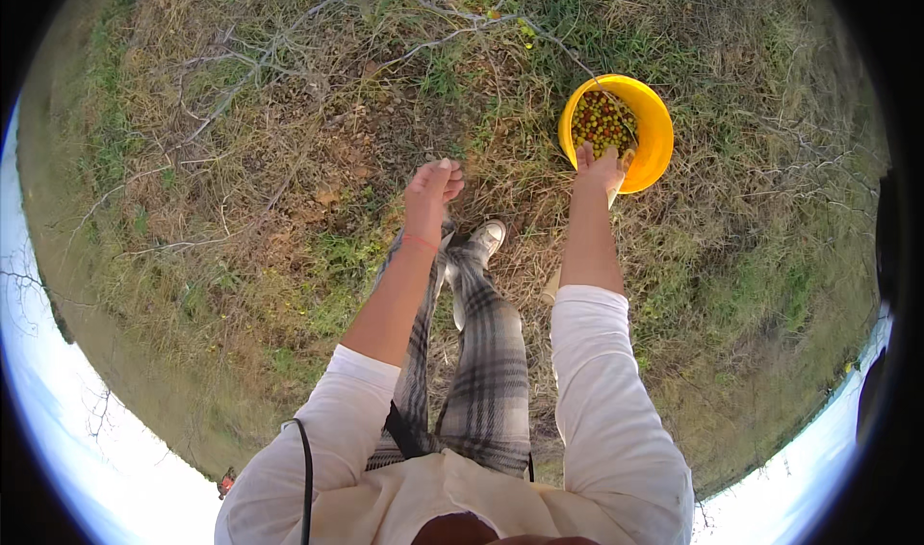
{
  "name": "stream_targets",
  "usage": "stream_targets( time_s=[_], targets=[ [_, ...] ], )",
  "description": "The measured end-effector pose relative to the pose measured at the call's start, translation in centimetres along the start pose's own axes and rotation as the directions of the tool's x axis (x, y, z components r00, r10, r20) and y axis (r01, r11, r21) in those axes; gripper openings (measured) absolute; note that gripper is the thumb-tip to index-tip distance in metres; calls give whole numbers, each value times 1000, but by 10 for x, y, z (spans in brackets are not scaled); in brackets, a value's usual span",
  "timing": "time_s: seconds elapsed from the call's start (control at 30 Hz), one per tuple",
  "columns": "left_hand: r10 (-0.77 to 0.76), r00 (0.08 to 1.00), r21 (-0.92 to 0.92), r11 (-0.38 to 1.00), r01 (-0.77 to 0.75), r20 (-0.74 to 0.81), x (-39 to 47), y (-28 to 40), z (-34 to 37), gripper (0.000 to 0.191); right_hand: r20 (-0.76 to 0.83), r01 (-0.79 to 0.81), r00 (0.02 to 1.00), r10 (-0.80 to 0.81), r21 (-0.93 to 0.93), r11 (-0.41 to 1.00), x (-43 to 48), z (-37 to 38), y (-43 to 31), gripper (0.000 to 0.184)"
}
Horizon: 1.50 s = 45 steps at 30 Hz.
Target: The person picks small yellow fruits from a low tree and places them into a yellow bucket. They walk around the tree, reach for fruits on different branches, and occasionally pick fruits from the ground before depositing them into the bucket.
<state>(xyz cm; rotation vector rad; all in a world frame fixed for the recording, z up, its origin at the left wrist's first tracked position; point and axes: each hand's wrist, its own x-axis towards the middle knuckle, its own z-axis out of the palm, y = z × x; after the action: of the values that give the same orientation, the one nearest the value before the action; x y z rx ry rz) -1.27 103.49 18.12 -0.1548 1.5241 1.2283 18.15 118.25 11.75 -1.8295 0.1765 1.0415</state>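
My left hand [435, 182] is held out above the ground, thumb closed against curled fingers, with nothing visible in it. A thin red string circles that wrist. My right hand [600, 168] is at the near rim of a yellow plastic bucket [655, 137], its fingers over the opening. A pale, narrow thing [615, 190] shows along the right side of this hand; whether it is gripped is unclear. Many small round green, yellow and reddish fruits [605, 120] lie inside the bucket. A thin line, perhaps the bucket's handle or a twig, crosses above them.
Bare, thin branches [469, 26] spread over dry grass and soil beyond my hands. More twigs [808, 144] reach in from the right. My shoe [491, 236] stands on the grass between my forearms. A beige object [551, 288] is partly hidden by my right arm.
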Motion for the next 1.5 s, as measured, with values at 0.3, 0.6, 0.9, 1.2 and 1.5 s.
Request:
stream_targets(
  time_s=[0.3, 0.6, 0.9, 1.2, 1.5],
  targets=[
    [30, 999, -38, 999, -32, -44, 50, 63, 63, 18, 292, 116, 956, -29, -284, 952, -3, -41, -22, 38],
    [-35, 993, -59, 997, 42, 114, 38, 72, 128, 27, 310, 18, 947, 83, -308, 951, -50, -70, -27, 29],
    [-206, 944, -276, 921, 276, 256, 50, 83, 163, 23, 302, 3, 947, 111, -354, 935, -66, -82, -36, 24],
    [-168, 952, -317, 916, 247, 257, 54, 80, 168, 23, 276, -14, 951, 138, -407, 913, -66, -89, -37, 26],
    [-92, 981, -397, 905, 153, 171, 47, 76, 160, 25, 323, 46, 944, 69, -336, 941, -63, -73, -55, 22]
  ],
)
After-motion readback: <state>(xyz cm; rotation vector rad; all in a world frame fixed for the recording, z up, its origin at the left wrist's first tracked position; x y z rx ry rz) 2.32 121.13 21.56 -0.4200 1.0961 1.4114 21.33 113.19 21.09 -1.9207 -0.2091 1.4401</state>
